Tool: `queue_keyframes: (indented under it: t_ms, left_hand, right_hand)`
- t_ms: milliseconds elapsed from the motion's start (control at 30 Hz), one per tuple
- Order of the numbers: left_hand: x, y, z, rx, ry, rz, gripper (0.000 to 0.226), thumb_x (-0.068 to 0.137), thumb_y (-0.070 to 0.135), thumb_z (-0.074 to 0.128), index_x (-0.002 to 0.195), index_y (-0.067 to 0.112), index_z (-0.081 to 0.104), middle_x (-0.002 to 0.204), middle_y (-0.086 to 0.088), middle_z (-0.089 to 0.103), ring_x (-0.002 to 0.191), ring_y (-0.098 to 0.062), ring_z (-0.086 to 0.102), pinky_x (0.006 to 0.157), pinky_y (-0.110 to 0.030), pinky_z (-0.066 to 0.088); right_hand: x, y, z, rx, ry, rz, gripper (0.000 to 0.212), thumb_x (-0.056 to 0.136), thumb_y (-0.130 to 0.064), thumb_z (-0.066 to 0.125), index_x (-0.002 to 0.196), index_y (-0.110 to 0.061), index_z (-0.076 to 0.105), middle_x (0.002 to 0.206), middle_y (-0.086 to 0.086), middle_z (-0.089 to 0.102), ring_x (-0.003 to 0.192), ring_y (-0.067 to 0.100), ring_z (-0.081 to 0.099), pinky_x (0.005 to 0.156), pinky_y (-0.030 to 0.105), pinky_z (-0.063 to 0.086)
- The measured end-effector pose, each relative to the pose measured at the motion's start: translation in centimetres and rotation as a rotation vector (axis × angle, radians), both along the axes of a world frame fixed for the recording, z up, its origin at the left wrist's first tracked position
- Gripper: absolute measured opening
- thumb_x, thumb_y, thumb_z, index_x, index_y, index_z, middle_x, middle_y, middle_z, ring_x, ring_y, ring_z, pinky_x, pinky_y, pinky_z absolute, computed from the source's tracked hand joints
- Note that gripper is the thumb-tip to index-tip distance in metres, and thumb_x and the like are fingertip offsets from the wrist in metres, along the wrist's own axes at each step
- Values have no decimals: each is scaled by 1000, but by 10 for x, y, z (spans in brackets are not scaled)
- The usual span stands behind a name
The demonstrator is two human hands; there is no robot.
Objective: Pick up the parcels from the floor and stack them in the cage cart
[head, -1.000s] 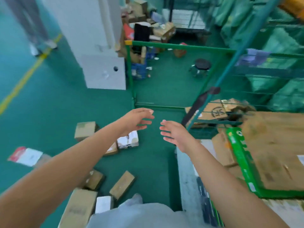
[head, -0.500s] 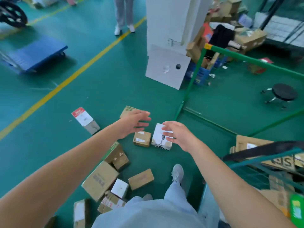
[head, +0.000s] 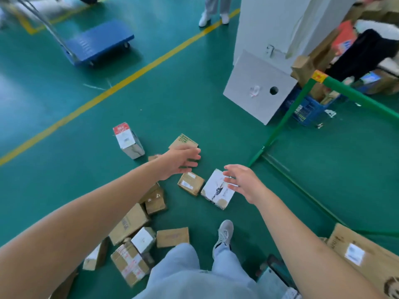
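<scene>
Several parcels lie scattered on the green floor. A white printed box (head: 216, 190) lies right under my right hand (head: 244, 182), whose fingers are spread and hold nothing. Beside that box sits a small brown parcel (head: 190, 183). My left hand (head: 179, 161) hovers with relaxed fingers over a flat brown box (head: 182, 140) and holds nothing. A white box with a red top (head: 127, 140) stands further left. More brown and white cartons (head: 129, 225) cluster by my left leg. The green cage cart frame (head: 280, 124) rises at the right, with a large cardboard parcel (head: 364, 255) at its lower corner.
A white pillar with a leaning white panel (head: 257, 87) stands behind the parcels. A blue platform trolley (head: 97, 43) is parked at the back left by a yellow floor line (head: 121, 83). Another person's legs (head: 213, 9) stand at the top. A blue crate (head: 306, 108) and clutter sit beyond the cart.
My view has swung left and down from the cart to the floor parcels. Both hands have reached down closer to the white box and the small brown boxes.
</scene>
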State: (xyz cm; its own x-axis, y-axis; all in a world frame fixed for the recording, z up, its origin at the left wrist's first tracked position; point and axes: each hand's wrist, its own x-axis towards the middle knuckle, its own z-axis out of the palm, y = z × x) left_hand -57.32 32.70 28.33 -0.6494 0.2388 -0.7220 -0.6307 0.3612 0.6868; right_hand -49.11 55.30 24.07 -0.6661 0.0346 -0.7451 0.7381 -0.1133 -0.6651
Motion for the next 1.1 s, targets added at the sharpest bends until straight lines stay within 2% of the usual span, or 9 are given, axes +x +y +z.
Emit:
queue_keyframes:
  t_ms: [200,433,600,700,900,1100]
  left_hand:
    - [-25,23,-13,-71,-31,60,30,101,37,65,127,23,62,125,1,70,115,-20,68,103,-39,55]
    - [-44,5,-12,-83,-46,203,32,100,39,66,128,25,63,125,2,70,114,-20,68,100,-39,56]
    - [-53,-9,-6,-74,-35,314,40,101,38,64,136,20,59,129,2,67,108,-19,68,95,-35,56]
    - [-59,-17,-5,-64,-39,355,38,101,37,64,135,20,60,130,1,66,112,-21,67,96,-36,56]
    - [-72,-49,4,-33,-3,456,24,101,38,64,121,25,64,128,-1,66,115,-22,66,97,-36,56]
    - [-88,-128,2,5,27,638,19,101,35,64,117,25,62,130,-2,63,112,-21,66,104,-42,54]
  right_hand:
    - [-36,41,-32,5,-75,50,23,103,-30,60,119,-14,66,124,9,69,102,21,68,83,31,57]
    - [-72,37,-36,1,-88,144,24,103,-31,60,120,-15,66,122,6,69,107,21,68,97,38,57]
    - [-104,19,-23,-10,-52,239,22,103,-32,59,119,-19,66,120,4,70,110,20,69,97,38,56]
    - [-120,6,-18,0,-38,285,22,103,-32,59,121,-18,65,120,4,70,110,20,68,96,37,56]
    - [-161,-33,0,34,-2,402,24,105,-29,56,124,-15,63,120,6,69,109,22,67,88,33,56]
    - [-220,-107,9,84,22,547,28,107,-28,54,129,-13,60,122,9,69,116,26,66,93,34,56]
